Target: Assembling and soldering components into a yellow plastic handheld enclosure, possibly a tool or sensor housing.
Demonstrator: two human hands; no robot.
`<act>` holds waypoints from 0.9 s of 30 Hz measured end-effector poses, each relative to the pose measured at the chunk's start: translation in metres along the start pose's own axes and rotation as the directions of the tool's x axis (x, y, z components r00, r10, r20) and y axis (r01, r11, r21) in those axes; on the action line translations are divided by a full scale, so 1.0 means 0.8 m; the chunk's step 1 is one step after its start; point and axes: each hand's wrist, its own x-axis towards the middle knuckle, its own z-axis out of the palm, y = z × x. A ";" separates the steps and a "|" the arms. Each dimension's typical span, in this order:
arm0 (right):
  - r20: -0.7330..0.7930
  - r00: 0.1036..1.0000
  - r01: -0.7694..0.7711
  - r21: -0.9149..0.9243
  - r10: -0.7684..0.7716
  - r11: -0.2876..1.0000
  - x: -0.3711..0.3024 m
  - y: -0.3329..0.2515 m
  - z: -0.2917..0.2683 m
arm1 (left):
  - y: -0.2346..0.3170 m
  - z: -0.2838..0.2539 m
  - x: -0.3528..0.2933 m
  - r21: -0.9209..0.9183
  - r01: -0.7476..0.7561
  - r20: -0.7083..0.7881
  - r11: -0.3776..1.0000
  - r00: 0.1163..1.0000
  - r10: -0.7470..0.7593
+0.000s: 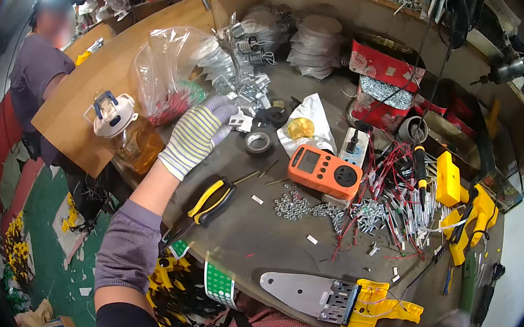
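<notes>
While the left hand (199, 136), in a striped glove, extends over the desk (233, 251), its fingers are bent and close together beside a heap of small white parts (242, 121). Fingertips partly hidden; cannot tell whether they pinch a part. Heap located at the rear of the desk, just beyond a black tape roll (258, 142). Left of the glove: a jar (137, 148) of amber liquid and a clear bag (158, 78). Nearer the body: yellow-and-black pliers (213, 201). Right of centre: an orange meter (322, 171), with loose screws (376, 215) in front. Front edge: a metal plate (299, 290) adjoining a yellow casing (377, 310). Blurred shape, lower right; cannot tell whether it is the right hand, or its state.
</notes>
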 end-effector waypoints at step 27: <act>0.673 0.657 0.430 0.037 -0.341 0.902 0.289 -0.162 0.454 | -0.165 0.075 0.192 -0.293 0.593 -0.158 0.750 0.743 -0.650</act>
